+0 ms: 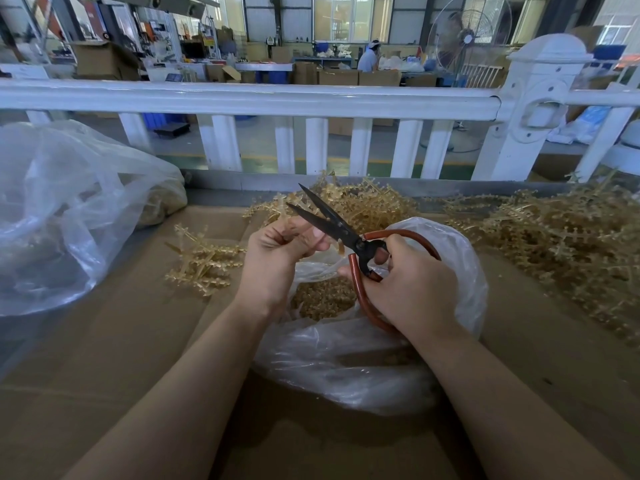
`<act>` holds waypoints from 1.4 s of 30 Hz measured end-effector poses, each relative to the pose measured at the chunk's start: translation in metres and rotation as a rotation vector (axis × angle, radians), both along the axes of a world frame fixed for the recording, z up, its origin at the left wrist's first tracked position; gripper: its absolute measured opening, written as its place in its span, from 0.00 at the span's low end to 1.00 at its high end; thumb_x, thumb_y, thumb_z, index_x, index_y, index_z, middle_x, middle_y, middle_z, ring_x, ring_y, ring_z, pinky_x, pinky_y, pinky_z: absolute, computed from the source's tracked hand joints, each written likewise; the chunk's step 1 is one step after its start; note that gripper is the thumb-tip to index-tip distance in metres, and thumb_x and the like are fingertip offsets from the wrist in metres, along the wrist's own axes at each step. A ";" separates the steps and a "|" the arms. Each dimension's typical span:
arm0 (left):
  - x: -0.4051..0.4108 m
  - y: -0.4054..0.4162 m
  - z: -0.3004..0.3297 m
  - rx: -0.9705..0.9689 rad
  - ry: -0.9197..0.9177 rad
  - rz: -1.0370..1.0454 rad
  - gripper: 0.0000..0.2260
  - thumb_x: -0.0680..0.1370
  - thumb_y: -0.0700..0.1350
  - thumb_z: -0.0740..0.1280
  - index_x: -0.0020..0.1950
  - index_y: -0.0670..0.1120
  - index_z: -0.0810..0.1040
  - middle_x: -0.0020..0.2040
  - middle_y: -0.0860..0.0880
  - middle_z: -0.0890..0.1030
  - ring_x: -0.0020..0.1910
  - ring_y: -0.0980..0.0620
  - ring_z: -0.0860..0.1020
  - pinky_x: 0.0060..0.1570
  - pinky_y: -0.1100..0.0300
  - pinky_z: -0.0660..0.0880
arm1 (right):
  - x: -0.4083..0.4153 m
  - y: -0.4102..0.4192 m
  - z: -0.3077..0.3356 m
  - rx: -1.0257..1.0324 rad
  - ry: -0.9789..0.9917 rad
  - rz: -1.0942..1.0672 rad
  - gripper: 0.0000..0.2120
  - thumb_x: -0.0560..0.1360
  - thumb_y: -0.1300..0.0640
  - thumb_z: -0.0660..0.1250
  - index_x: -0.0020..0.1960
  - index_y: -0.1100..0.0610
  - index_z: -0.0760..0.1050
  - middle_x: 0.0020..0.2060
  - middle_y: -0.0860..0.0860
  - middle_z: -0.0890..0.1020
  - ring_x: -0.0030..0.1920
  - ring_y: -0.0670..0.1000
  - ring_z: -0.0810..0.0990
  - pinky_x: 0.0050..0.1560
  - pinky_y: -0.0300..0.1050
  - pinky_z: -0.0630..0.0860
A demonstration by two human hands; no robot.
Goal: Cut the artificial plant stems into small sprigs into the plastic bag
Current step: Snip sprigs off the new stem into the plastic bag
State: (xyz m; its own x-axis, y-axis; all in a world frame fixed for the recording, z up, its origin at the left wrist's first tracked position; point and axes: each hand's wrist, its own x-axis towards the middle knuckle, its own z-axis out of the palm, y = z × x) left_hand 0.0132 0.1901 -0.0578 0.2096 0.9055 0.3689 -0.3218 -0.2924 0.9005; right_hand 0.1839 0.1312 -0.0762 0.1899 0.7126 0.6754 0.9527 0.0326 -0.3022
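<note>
Stems: we pinch one stem (341,247) in our left hand (277,252), over the bag (346,358).
Scissors (332,221): our right hand (405,285) grips the red loops, blades apart.
Bag: holds sprigs (322,299), on the table (121,341).
Beyond: piles (554,230) by the fence (242,98).

Bare cardboard sheet (114,341) along the near edge and near-left corner leaves open passage. The small plastic bag (346,368) fills the middle. A heap of tan stems (554,244) crowds the right edge — more stems (367,206) line the far edge under the white railing (242,98). A large clear bag (62,216) blocks the far-left corner, with loose cut stems (201,261) between it and the middle.
</note>
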 end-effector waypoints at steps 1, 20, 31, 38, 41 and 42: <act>0.000 0.001 -0.001 -0.013 -0.012 -0.008 0.04 0.76 0.33 0.68 0.42 0.37 0.80 0.35 0.45 0.82 0.37 0.51 0.80 0.46 0.60 0.77 | 0.000 0.000 0.000 0.008 -0.013 -0.016 0.25 0.70 0.26 0.66 0.39 0.48 0.71 0.30 0.42 0.75 0.29 0.44 0.73 0.26 0.38 0.68; -0.001 0.001 0.001 -0.019 -0.059 -0.075 0.07 0.72 0.39 0.70 0.36 0.49 0.83 0.34 0.50 0.82 0.36 0.53 0.79 0.46 0.61 0.78 | -0.002 -0.002 0.005 0.036 -0.013 -0.005 0.25 0.69 0.31 0.73 0.37 0.47 0.63 0.27 0.38 0.64 0.25 0.39 0.60 0.27 0.33 0.55; 0.000 0.000 0.003 0.058 -0.062 -0.033 0.12 0.75 0.29 0.68 0.44 0.46 0.81 0.39 0.46 0.83 0.38 0.52 0.82 0.45 0.59 0.79 | 0.003 0.001 0.000 -0.031 0.048 0.041 0.27 0.69 0.23 0.62 0.41 0.48 0.72 0.33 0.40 0.76 0.31 0.41 0.73 0.30 0.35 0.70; -0.003 0.002 0.003 0.038 -0.097 -0.101 0.10 0.72 0.33 0.70 0.40 0.48 0.84 0.38 0.49 0.84 0.38 0.53 0.82 0.43 0.61 0.78 | 0.003 0.001 -0.001 -0.043 0.071 0.068 0.35 0.67 0.19 0.52 0.47 0.48 0.77 0.38 0.41 0.80 0.36 0.42 0.76 0.33 0.37 0.74; -0.005 0.002 0.004 -0.002 -0.082 -0.118 0.09 0.71 0.35 0.70 0.40 0.50 0.83 0.38 0.51 0.84 0.39 0.53 0.81 0.44 0.61 0.77 | 0.003 0.001 0.000 -0.043 0.059 0.065 0.38 0.67 0.17 0.46 0.47 0.48 0.76 0.36 0.41 0.80 0.35 0.43 0.77 0.33 0.40 0.77; -0.005 0.002 0.004 -0.016 -0.078 -0.126 0.08 0.71 0.36 0.70 0.40 0.49 0.83 0.39 0.51 0.84 0.39 0.54 0.80 0.45 0.61 0.76 | 0.003 0.000 0.000 -0.041 0.055 0.064 0.38 0.67 0.17 0.47 0.46 0.48 0.76 0.36 0.41 0.80 0.35 0.43 0.77 0.33 0.41 0.78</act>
State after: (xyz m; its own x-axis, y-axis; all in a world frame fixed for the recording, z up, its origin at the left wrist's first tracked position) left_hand 0.0077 0.1926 -0.0537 0.2929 0.8798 0.3745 -0.4242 -0.2315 0.8755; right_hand 0.1867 0.1315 -0.0765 0.1788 0.7514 0.6351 0.9310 0.0796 -0.3562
